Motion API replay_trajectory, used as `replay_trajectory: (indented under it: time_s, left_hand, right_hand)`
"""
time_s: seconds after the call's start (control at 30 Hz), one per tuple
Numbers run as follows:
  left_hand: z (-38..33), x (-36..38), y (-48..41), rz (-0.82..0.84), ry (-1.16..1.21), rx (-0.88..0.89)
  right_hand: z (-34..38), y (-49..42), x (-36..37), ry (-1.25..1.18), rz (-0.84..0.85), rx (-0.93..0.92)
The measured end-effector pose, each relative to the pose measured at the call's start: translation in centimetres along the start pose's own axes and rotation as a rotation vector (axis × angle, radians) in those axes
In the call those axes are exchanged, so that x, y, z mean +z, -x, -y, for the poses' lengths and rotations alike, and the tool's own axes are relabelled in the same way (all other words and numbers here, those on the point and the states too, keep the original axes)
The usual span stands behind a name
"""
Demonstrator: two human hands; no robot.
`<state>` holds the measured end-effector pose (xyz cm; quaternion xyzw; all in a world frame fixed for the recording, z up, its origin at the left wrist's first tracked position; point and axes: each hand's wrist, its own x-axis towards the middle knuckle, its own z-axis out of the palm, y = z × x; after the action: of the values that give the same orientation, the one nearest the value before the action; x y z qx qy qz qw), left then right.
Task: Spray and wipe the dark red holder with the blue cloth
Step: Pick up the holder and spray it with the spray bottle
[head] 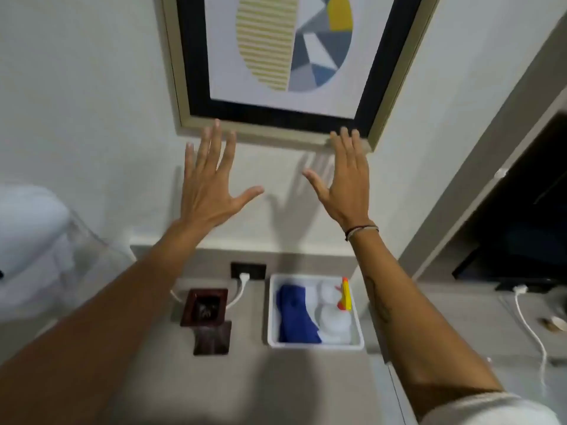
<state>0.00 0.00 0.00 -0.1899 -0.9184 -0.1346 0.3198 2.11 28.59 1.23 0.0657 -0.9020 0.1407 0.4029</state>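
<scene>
The dark red holder [205, 308] stands on the grey counter, square and open at the top, with something small inside. To its right a white tray [359, 338] holds the folded blue cloth [296, 317] and a clear spray bottle [333, 317] with a yellow and orange nozzle. My left hand [208, 182] and my right hand [345, 179] are raised high above the counter in front of the wall, palms away from me, fingers spread. Neither hand holds anything or touches the holder, cloth or bottle.
A framed picture [276, 124] hangs on the wall just above my fingertips. A black wall socket [248, 270] with a white cable sits behind the holder. A dark recess [521, 225] lies to the right, another white cable [530, 329] on the counter, and white fabric [30, 234] at the left.
</scene>
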Motion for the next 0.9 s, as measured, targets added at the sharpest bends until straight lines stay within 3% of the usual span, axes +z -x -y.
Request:
replay_trajectory:
  time_s: [0.2,0.33,0.5,0.7,0.9]
  left_hand:
    - [0.2,8.8,14.7,0.367,0.019,-0.085]
    - [0.9,11.5,20.8,0.53,-0.013,-0.116]
    - [1.2,12.4,24.6,0.635,-0.077,-0.127]
    - [1.2,12.6,25.3,0.645,-0.109,-0.187]
    - [2.1,12.6,24.2,0.795,-0.057,-0.22]
  right_hand:
    - [-6.6,19.4,5.3,-0.094,0.347,0.548]
    - [-8.4,26.3,7.1,-0.174,0.498,0.764]
    - [-8.0,29.5,8.4,-0.337,0.43,0.867]
    - [-7.9,30.6,9.7,-0.373,0.403,0.975]
    - [-8.0,30.3,9.7,-0.393,0.34,0.955]
